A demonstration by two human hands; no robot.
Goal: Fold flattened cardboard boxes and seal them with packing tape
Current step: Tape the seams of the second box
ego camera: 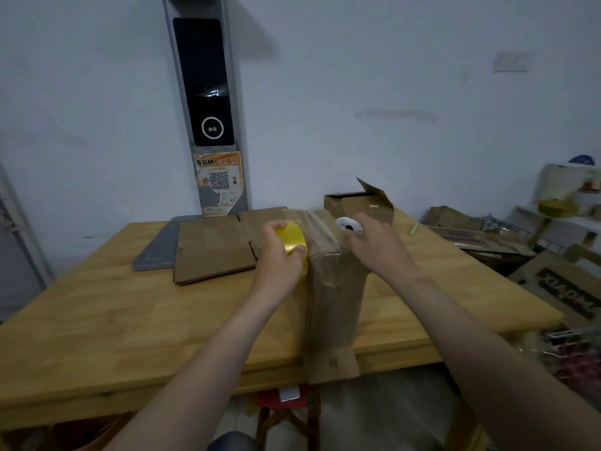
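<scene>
Box [335, 294] taped; left hand [279, 257] grips tape roll [292, 240], right hand [374, 244] white tool [348, 225].

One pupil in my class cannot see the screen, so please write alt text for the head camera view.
A person's left hand holds a yellow tape roll against the top edge of a cardboard box on a wooden table, while the right hand holds a small white tool on its other side. Flattened boxes lie to the left.
</scene>
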